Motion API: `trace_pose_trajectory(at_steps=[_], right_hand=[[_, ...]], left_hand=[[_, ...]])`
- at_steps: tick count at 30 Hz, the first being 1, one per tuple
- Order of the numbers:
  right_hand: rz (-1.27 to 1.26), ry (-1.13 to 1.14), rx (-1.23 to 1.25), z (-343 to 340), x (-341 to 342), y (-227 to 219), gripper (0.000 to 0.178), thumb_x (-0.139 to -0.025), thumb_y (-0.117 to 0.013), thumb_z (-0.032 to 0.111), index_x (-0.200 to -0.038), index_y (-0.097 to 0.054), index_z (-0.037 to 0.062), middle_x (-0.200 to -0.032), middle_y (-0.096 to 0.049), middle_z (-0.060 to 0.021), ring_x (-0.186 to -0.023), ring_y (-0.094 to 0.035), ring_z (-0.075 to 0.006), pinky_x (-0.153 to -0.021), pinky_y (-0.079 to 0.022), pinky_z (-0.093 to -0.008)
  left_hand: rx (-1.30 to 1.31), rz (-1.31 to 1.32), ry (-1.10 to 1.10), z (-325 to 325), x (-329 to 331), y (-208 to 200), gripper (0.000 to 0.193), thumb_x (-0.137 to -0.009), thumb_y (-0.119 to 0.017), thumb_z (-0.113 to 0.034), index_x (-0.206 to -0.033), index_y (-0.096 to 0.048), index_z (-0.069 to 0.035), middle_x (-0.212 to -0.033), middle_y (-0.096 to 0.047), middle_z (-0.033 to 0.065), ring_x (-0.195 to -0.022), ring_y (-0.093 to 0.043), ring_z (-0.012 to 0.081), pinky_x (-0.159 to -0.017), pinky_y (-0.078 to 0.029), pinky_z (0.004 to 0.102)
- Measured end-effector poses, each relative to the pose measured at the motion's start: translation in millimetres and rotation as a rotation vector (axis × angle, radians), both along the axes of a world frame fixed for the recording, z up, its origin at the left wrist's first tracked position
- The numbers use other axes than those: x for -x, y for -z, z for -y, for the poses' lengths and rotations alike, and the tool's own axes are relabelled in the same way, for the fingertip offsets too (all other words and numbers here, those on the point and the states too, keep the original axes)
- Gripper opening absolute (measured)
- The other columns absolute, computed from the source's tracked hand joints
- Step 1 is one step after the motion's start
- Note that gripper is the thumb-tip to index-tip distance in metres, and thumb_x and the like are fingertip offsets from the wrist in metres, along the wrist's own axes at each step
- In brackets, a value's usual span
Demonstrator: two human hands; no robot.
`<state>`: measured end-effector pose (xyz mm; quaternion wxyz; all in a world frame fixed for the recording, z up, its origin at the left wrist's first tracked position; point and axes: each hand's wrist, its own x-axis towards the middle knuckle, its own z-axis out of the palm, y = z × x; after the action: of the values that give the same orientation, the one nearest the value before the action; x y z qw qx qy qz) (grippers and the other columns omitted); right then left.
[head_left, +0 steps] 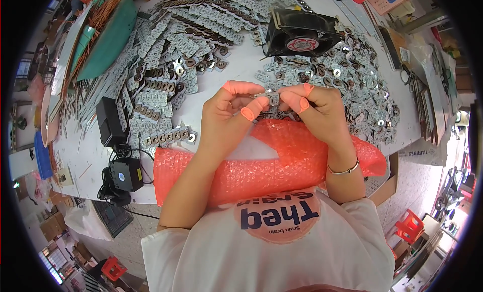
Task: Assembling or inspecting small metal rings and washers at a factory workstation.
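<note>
Between the fingertips of both hands is a small silvery metal plate (pixel 272 97), held just past the near edge of the work table. My left hand (pixel 227 110) pinches its left side. The right side is gripped by the thumb and fingers of my right hand (pixel 322 110). Orange finger cots cover several fingertips. Below my wrists, red bubble wrap (pixel 241 178) lies along the table's front edge. A heap of loose small metal plates (pixel 352 85) spreads beyond and to the right of my hands.
A black box fan (pixel 303 34) stands at the far middle. Rows of joined metal plates (pixel 201 17) cover the table's far left. A teal basin (pixel 113 38) holds copper-coloured strips. Black power adapters (pixel 126 174) with cables sit at the left edge.
</note>
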<state>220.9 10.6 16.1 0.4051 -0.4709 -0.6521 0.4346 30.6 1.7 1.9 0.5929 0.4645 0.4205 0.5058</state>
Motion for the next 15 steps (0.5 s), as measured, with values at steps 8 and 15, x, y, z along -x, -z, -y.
trace_pose_trajectory(at_steps=[8, 15], right_hand=[[0.075, -0.118, 0.026, 0, 6, -3, 0.013, -0.087, -0.062, 0.012, -0.087, -0.066, 0.0003, -0.074, -0.065, -0.0044, -0.062, -0.059, -0.0103, -0.055, -0.047, -0.0238], [-0.148, -0.226, 0.191, 8, 10, 7, 0.017, -0.094, -0.053, 0.02, -0.086, -0.054, 0.004, -0.06, -0.047, 0.0041, -0.045, -0.038, -0.0056, -0.041, -0.031, -0.0209]], left_hand=[[0.088, 0.083, 0.041, 4, 2, 2, 0.019, -0.083, -0.064, 0.0, -0.101, -0.058, 0.0, -0.088, -0.064, 0.0102, -0.08, -0.065, 0.0161, -0.07, -0.055, 0.0281], [0.271, 0.296, 0.157, 4, 13, 11, 0.017, -0.081, -0.068, -0.002, -0.096, -0.059, -0.002, -0.084, -0.066, 0.011, -0.075, -0.066, 0.0193, -0.067, -0.055, 0.0293]])
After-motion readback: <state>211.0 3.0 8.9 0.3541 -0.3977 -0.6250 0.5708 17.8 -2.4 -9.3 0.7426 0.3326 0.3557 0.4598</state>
